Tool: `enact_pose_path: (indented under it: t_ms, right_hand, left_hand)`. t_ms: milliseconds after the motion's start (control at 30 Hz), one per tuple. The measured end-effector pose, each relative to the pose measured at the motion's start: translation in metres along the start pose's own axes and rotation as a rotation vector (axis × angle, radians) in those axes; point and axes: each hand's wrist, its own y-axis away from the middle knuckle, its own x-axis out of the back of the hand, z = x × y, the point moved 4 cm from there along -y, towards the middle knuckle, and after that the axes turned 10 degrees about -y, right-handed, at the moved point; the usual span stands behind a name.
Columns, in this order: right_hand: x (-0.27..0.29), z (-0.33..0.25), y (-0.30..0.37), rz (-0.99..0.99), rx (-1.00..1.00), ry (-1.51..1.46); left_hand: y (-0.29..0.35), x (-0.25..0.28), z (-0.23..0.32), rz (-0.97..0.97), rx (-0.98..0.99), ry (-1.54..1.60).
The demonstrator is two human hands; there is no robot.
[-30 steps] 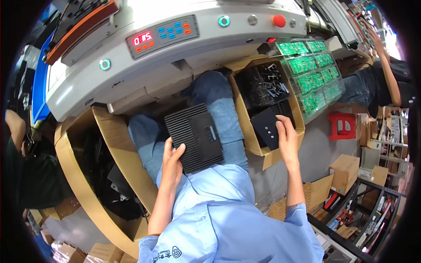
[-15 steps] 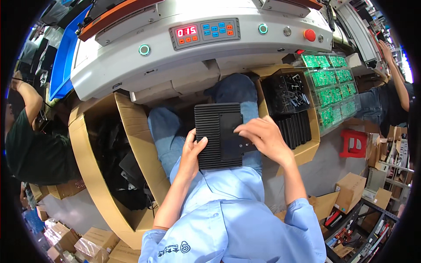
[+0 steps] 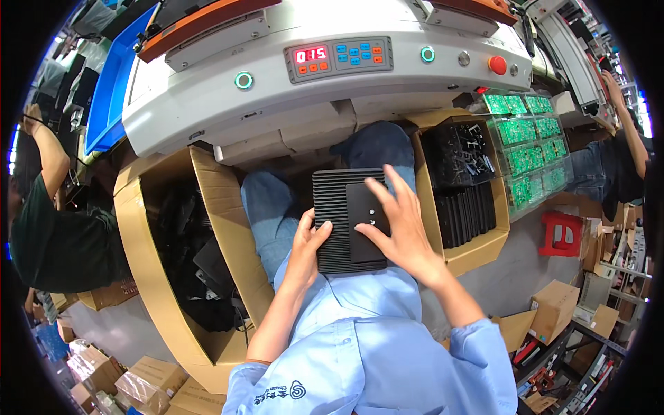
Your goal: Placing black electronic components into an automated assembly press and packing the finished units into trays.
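Your left fingers (image 3: 305, 224) hold the left edge of a ribbed black case (image 3: 333, 232), thumb on top. Your right fingers (image 3: 398, 184) spread wide over its right side, above a flat black plate (image 3: 366, 247) lying there. Right of them, a cardboard box (image 3: 477, 259) carries upright black panels (image 3: 467, 216).
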Motion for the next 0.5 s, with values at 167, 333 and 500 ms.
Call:
enact_pose_path:
  t_ms: [167,333,500]
  right_hand:
    - [-0.031,0.008,0.016,0.172,-0.226,-0.263]
    - [-0.036,0.023,0.016,0.124,-0.278,-0.403]
    - [-0.039,0.012,0.017,0.099,-0.134,-0.226]
  left_hand:
    - [0.0,-0.01,0.005,0.0,-0.063,-0.003]
    - [0.003,0.002,0.005,0.045,-0.12,-0.055]
    - [0.003,0.01,0.001,0.061,-0.126,-0.043]
